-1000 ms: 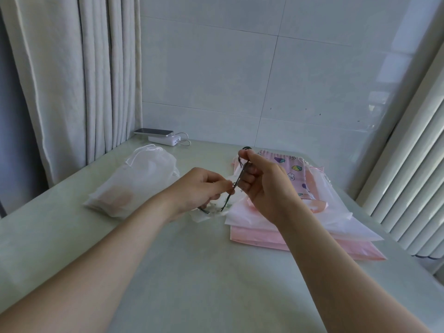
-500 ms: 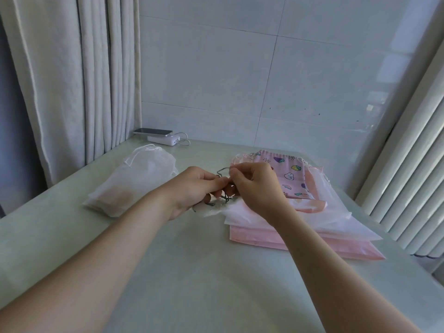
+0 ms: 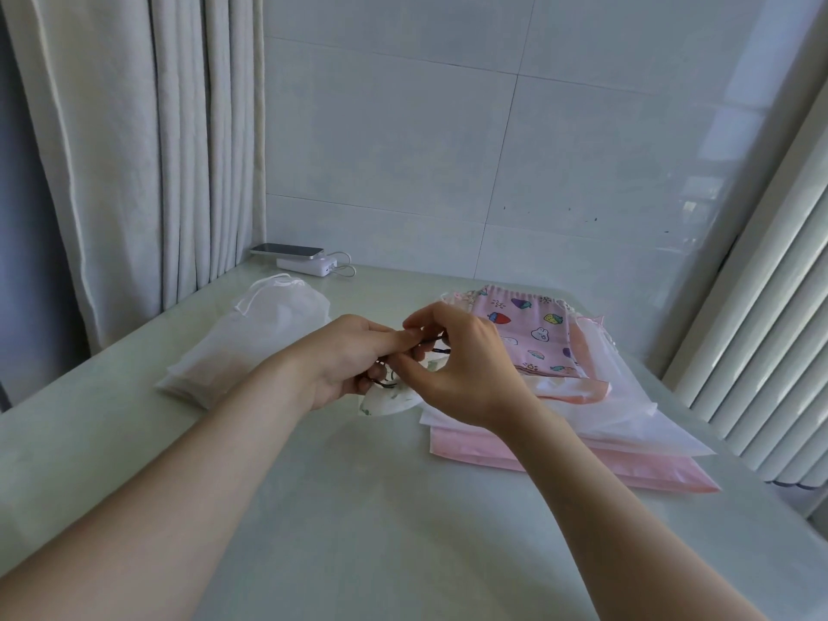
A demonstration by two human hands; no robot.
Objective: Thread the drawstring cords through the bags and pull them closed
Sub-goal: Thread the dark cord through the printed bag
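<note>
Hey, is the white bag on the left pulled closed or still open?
Closed, it seems: the white bag lies with its mouth bunched tight at the far end.

Pale tiled wall [image 3: 448, 150] at back, grey curtain [image 3: 134, 150] L, white ribbed panel [image 3: 761, 329] R, greenish table [image 3: 358, 508].

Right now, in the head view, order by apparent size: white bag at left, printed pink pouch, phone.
1. white bag
2. printed pink pouch, partly hidden
3. phone, though it lies farthest away
</note>
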